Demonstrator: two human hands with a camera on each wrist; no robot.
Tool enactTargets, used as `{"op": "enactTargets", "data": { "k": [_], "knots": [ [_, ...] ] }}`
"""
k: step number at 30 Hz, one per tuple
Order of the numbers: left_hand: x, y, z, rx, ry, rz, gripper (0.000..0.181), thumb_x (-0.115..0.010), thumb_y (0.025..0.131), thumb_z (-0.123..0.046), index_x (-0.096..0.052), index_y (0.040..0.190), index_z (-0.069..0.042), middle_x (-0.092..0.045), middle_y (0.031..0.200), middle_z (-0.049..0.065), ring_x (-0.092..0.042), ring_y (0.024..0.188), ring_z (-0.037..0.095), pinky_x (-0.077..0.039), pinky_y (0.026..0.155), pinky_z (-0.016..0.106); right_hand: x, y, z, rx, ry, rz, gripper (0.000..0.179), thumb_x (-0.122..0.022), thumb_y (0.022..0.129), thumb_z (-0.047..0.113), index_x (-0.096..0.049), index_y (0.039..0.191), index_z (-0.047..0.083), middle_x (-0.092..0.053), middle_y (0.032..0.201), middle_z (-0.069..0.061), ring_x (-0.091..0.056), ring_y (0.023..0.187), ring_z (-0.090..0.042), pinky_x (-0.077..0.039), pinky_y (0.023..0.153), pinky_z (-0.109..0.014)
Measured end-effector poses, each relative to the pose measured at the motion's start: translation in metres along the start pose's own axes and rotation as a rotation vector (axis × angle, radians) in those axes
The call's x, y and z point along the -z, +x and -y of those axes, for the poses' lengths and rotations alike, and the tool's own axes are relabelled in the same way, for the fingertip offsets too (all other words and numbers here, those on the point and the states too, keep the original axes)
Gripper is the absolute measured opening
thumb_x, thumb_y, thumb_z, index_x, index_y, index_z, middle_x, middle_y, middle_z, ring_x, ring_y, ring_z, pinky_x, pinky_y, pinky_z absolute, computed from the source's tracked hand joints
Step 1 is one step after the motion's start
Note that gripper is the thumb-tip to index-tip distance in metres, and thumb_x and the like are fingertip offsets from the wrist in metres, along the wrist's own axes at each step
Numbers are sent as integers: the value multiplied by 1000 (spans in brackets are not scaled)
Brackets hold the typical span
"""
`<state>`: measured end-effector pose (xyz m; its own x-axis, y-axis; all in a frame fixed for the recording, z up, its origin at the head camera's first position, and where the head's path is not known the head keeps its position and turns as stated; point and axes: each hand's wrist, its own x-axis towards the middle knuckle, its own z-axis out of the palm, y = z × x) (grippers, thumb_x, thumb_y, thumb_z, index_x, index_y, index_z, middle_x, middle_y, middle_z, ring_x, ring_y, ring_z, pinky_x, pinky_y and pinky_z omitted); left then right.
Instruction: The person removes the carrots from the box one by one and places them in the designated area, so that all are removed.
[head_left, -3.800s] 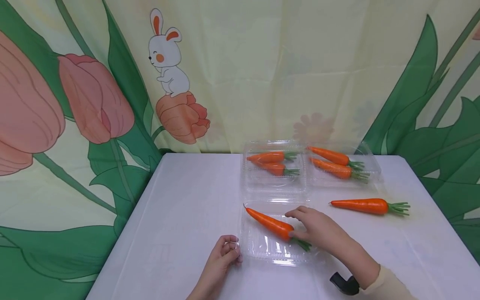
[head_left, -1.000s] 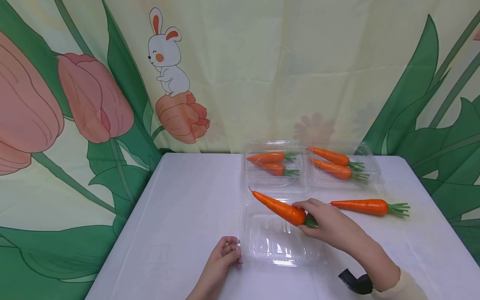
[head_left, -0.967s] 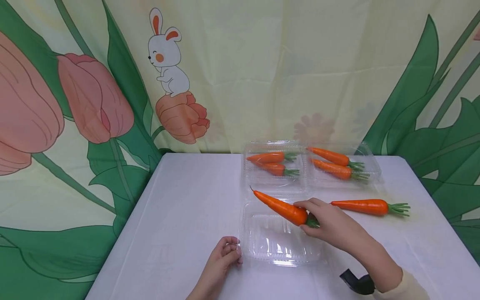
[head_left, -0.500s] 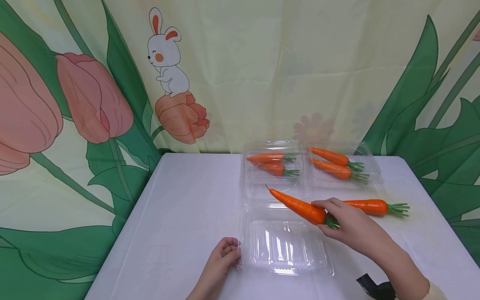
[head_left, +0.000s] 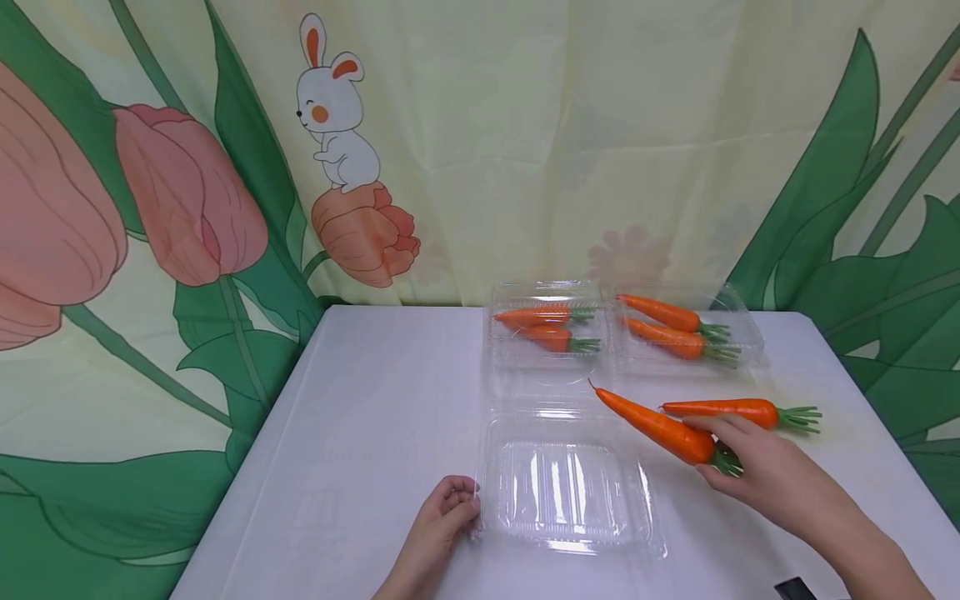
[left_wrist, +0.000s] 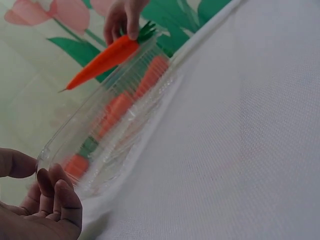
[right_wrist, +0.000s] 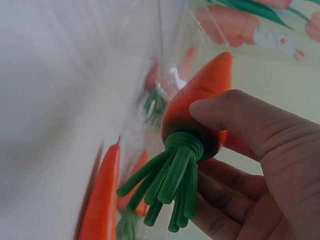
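Observation:
My right hand (head_left: 780, 471) holds an orange carrot (head_left: 660, 427) with cut green stems, gripping its thick end between thumb and fingers. The right wrist view shows the thumb pressed on the carrot (right_wrist: 197, 95) just above the stems. The carrot's thin tip points up and left, beside the right edge of a clear plastic box (head_left: 562, 546). Nothing lies in this box's front part. My left hand (head_left: 442, 525) pinches the box's left rim; thumb and curled fingers at the rim show in the left wrist view. Another carrot (head_left: 720, 407) lies on the table just behind the held one.
Two clear boxes stand at the table's back edge: a left box (head_left: 543, 290) with two carrots (head_left: 551, 337) inside, and a right box (head_left: 750, 329), also with two carrots (head_left: 667, 333). White cloth covers the table (head_left: 360, 417). A printed curtain (head_left: 480, 150) hangs right behind it.
The right hand has lifted the carrot out of the front box and carried it rightward, past the box's edge. The front box has shifted slightly toward me; the left hand stays at its rim.

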<state>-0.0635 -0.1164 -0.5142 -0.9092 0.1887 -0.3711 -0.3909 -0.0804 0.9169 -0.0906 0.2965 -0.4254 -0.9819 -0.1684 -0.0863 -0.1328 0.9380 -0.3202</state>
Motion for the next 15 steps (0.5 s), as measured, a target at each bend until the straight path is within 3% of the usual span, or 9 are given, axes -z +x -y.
{"op": "enactTargets", "data": {
  "k": [15],
  "knots": [
    [0, 0, 1, -14, -29, 12, 33, -61, 100, -10, -46, 127, 1, -56, 90, -1, -54, 83, 14, -49, 74, 24, -12, -9, -50, -90, -19, 38, 72, -93, 73, 25, -63, 136, 6, -58, 130, -34, -60, 106, -48, -58, 78, -64]
  ]
}}
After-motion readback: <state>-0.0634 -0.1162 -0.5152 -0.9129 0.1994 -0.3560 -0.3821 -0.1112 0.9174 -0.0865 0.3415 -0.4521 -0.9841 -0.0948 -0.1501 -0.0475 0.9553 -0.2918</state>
